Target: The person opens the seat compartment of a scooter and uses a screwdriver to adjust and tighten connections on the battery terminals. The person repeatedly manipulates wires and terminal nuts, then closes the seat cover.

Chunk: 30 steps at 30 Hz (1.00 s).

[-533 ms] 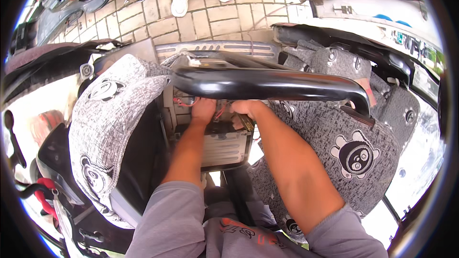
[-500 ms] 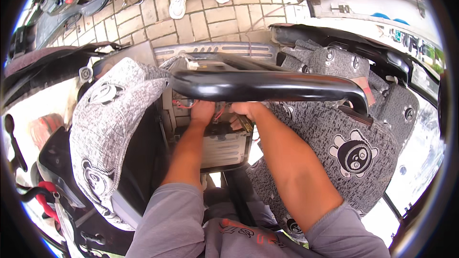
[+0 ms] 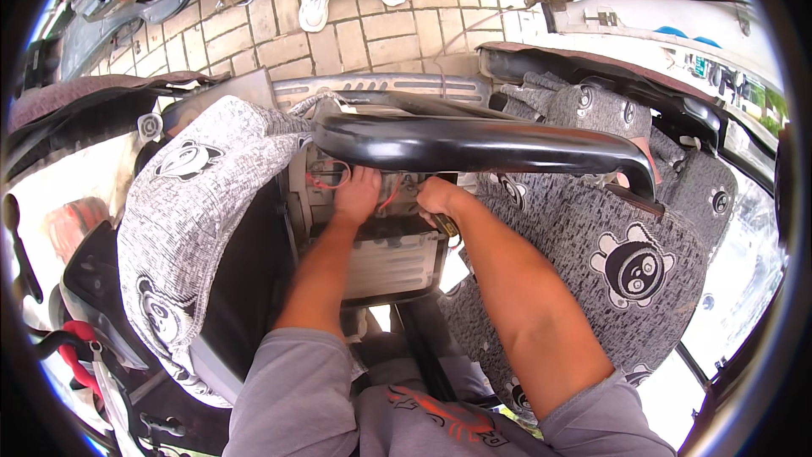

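My left hand (image 3: 359,192) reaches into an open compartment (image 3: 296,211) between the seats. Its fingers are bent and close together beside a looped red wire (image 3: 317,179); what they pinch, if anything, is hidden. Closed round a tool with a black and yellow handle (image 3: 446,224), my right hand (image 3: 437,196) is at the compartment's right side. The handle's end sticks out below my fist, and the tool's working end cannot be made out. Between my hands, another red wire (image 3: 390,193) runs over the pale units in the compartment.
A thick black bar (image 3: 474,151) crosses just above my hands. Patterned grey seat covers lie at the left (image 3: 207,178) and right (image 3: 584,262). Beyond, a person's shoes (image 3: 314,13) stand on paving (image 3: 355,42). A ribbed panel (image 3: 393,267) is nearest me.
My left hand has shifted slightly up, showing more of its fingers beside the red wire. My right hand has turned, and the tool handle now points down and right from the fist.
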Tool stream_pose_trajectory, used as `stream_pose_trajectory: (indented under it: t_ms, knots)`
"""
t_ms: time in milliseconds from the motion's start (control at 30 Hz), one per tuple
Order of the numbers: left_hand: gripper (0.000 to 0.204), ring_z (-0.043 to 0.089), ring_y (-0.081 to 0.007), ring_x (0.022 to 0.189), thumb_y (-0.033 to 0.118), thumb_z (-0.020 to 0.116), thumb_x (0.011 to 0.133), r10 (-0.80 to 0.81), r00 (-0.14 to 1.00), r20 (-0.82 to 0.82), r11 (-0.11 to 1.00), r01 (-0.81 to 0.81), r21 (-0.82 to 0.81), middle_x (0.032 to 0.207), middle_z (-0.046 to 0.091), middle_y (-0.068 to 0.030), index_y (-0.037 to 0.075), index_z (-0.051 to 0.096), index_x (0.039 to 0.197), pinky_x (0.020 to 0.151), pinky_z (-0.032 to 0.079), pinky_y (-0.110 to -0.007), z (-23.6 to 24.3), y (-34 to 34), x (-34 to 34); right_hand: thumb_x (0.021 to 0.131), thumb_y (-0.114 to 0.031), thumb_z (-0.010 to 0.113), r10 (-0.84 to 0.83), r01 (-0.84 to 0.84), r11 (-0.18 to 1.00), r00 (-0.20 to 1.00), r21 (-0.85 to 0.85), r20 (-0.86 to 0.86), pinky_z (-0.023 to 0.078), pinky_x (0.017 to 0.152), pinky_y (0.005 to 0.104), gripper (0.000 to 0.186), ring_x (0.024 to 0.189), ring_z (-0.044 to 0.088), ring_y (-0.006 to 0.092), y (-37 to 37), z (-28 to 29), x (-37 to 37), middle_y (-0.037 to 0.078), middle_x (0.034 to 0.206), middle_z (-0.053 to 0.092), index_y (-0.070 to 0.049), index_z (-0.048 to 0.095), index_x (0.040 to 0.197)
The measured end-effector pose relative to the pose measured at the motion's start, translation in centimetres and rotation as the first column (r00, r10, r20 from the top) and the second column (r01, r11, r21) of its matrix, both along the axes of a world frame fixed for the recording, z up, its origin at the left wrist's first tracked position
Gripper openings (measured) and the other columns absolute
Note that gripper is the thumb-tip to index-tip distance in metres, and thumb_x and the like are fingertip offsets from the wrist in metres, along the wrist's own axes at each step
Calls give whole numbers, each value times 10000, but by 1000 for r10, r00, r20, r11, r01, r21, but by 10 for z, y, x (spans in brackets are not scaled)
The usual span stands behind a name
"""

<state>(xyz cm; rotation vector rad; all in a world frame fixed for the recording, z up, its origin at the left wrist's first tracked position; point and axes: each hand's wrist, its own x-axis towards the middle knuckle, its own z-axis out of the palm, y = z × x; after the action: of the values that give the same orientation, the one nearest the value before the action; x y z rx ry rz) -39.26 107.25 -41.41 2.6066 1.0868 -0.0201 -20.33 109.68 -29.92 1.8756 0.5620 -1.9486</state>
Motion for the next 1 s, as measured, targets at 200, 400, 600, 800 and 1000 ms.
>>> stream_pose_trajectory:
  t_ms: [200, 400, 600, 800, 1000]
  knots:
    - [229, 514, -230, 957, 183, 504, 780, 26, 995, -93, 999, -22, 47, 1009, 541, -58, 89, 611, 961, 780, 446, -387, -2, 1, -24, 772, -4, 420, -68, 68, 998, 998, -8, 8, 446, 434, 416, 177, 455, 560, 286, 2, 8, -6, 166, 576, 553, 58, 544, 662]
    - [212, 505, -252, 946, 171, 567, 750, -108, 970, -216, 977, 63, -204, 966, 504, -67, 86, 555, 944, 774, 440, -394, 36, 21, -13, 790, -21, 431, -14, 14, 999, 1000, -41, -7, 460, 473, 409, 206, 501, 591, 269, 5, 16, 4, 160, 598, 587, 48, 563, 648]
    - [241, 493, -249, 980, 199, 488, 819, -7, 981, -195, 1000, 10, 13, 975, 522, -59, 92, 568, 1019, 869, 392, -415, 32, 6, -9, 799, -43, 416, 95, -94, 995, 995, -32, 37, 472, 495, 383, 245, 499, 605, 252, -7, 9, 12, 120, 596, 612, 3, 600, 644]
    - [244, 511, -253, 945, 197, 477, 835, 77, 956, -283, 997, -77, 11, 955, 531, -55, 94, 577, 1033, 820, 418, -421, 17, 2, -11, 802, -53, 426, 106, -107, 994, 994, -34, -15, 475, 488, 381, 237, 510, 613, 244, -9, 2, 12, 115, 612, 622, -2, 605, 655]
    - [180, 518, -249, 903, 192, 492, 823, 12, 955, -297, 998, -31, -59, 935, 523, -52, 105, 582, 952, 721, 441, -430, 17, 8, -6, 807, -37, 403, 69, -70, 997, 997, -42, -24, 476, 471, 385, 223, 497, 596, 249, -4, 13, 8, 127, 596, 603, 10, 594, 702]
